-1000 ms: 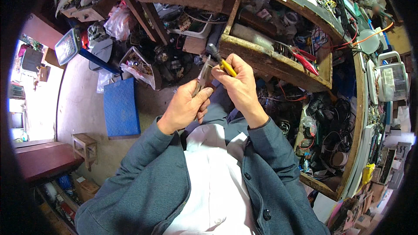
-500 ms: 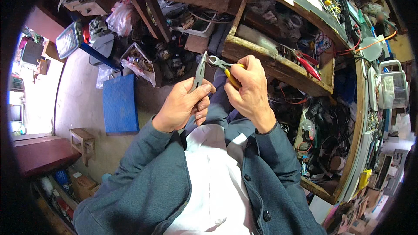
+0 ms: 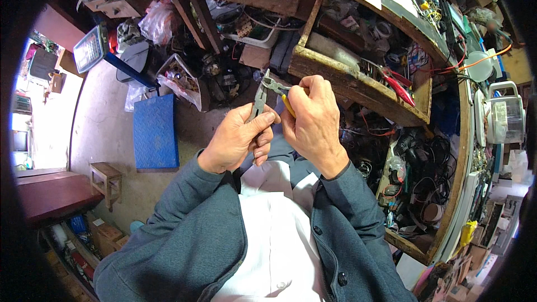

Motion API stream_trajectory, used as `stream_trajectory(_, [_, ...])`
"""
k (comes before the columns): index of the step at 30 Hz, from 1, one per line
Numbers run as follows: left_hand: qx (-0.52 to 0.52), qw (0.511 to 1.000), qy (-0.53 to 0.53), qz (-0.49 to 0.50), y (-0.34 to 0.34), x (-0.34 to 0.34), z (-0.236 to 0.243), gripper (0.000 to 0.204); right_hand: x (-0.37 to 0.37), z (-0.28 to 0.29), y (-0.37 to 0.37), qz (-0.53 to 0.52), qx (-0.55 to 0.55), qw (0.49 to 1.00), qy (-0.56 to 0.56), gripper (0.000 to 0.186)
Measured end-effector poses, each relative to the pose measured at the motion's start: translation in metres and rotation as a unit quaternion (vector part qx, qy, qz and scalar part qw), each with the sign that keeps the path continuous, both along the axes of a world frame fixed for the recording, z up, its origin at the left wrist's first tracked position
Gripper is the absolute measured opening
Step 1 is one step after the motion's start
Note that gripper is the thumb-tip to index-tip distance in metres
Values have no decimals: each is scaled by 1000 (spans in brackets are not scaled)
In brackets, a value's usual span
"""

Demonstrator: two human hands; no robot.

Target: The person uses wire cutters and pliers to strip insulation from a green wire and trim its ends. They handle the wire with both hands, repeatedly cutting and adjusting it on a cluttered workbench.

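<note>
My left hand (image 3: 232,142) is closed round grey long-nose pliers (image 3: 259,102), which point upward with their tips above my fingers. My right hand (image 3: 313,126) grips small cutting pliers with yellow handles (image 3: 286,102). The cutters' metal jaws (image 3: 271,84) are against the long-nose pliers near their tips, or just beside them; whether anything small sits between the jaws is too small to tell. Both hands are in front of my body at about the middle of the view.
An open wooden drawer (image 3: 330,61) holds tools and red-handled snips (image 3: 400,86). A cluttered bench (image 3: 408,17) curves round the back and right, above tangled cables (image 3: 419,179). Also there are a blue platform scale (image 3: 155,134), a wooden stool (image 3: 105,182) and a box of scraps (image 3: 179,81).
The cutters' head has come lower, its angle turning as my right hand shifted right, then slightly left toward the long-nose pliers' tips. My left hand stays nearly in place.
</note>
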State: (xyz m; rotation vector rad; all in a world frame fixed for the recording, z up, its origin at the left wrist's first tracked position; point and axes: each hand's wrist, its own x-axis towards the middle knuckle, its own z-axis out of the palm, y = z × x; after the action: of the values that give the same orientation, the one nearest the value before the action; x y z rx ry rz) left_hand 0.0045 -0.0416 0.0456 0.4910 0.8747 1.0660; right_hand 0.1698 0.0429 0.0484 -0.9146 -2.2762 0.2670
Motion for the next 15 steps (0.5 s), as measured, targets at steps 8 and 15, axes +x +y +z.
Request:
stream_trajectory(8, [-3, 1000, -2, -2, -2, 1, 3, 22, 1, 1, 1, -8, 34, 999, -34, 21])
stream_trajectory(15, [-10, 1000, 13, -18, -3, -2, 5, 21, 2, 1, 4, 4, 50, 997, -52, 22])
